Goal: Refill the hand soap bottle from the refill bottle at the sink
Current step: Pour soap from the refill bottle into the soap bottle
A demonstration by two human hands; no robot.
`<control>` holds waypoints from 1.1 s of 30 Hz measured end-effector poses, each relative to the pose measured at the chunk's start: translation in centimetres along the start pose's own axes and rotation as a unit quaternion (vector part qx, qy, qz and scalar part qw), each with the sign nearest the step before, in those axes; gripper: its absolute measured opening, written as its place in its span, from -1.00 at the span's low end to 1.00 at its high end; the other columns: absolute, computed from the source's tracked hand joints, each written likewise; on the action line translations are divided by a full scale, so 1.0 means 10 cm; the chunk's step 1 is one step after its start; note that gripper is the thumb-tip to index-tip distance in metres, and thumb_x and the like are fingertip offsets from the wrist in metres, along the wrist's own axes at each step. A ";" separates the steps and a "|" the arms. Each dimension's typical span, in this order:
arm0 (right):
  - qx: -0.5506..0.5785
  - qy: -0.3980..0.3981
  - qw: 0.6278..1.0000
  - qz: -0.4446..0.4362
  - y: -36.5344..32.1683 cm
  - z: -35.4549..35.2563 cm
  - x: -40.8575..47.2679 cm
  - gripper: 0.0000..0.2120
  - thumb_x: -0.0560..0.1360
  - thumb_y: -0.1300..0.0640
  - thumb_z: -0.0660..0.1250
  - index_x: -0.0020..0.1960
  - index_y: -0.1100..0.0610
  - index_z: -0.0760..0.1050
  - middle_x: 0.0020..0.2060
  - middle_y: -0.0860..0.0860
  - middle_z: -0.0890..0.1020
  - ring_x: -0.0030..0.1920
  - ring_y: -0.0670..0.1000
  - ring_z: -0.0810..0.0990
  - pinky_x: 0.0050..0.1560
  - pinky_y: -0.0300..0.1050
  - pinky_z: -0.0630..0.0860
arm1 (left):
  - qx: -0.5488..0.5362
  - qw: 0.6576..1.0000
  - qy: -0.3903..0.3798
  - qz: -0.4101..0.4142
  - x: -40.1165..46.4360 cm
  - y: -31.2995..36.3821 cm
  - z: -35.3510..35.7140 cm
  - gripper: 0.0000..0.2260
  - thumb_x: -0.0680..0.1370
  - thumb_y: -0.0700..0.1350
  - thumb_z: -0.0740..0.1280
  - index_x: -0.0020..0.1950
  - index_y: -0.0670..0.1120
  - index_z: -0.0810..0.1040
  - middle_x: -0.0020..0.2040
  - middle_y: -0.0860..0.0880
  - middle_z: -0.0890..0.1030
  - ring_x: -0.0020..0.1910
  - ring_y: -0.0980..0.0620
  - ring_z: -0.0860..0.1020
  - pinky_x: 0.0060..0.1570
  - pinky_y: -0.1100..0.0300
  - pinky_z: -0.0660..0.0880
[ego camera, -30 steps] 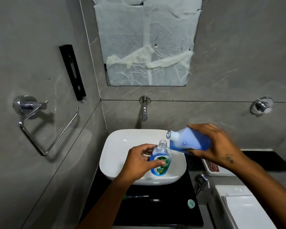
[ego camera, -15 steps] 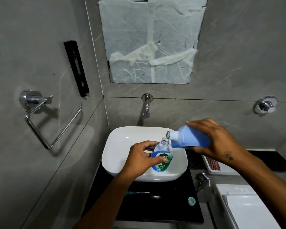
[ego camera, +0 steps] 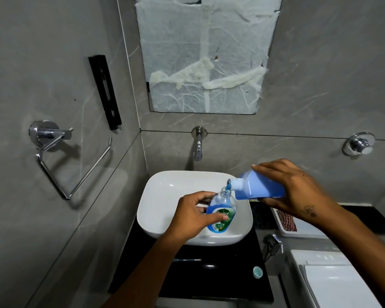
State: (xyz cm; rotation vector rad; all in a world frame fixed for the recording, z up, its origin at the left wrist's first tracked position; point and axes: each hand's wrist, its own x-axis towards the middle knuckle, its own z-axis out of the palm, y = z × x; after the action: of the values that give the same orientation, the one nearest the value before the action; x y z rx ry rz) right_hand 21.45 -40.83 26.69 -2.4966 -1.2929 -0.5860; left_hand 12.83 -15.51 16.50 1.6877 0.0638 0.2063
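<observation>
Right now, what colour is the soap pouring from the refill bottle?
Blue, seen in the head view: the soap streams from the refill bottle.

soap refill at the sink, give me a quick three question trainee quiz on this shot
1. Which hand tilts the refill bottle?
2. True or false: the hand soap bottle is held above the sink.
3. Where does the small teal cap lie: A in the sink, B on the black counter, C on the faucet?

Key: 1 the right hand, while the left hand holds the soap bottle. 2 true. 3 B.
</observation>
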 end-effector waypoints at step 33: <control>-0.036 -0.003 0.999 -0.001 0.04 -0.08 0.01 -0.26 0.25 -0.02 0.62 0.38 0.06 0.48 0.20 0.01 0.61 0.18 0.10 0.55 0.09 0.01 0.54 | 0.017 1.000 0.004 -0.017 0.04 -0.12 0.05 -0.59 0.22 0.05 0.68 -0.04 0.36 0.66 -0.02 0.26 0.72 -0.02 0.15 0.71 -0.13 0.28 0.65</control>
State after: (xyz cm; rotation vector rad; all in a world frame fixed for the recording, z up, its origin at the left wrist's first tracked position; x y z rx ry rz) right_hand 21.60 -41.32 27.39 -2.5579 -1.2988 -0.6363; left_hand 13.40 -15.75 15.31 1.7176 0.1026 0.1878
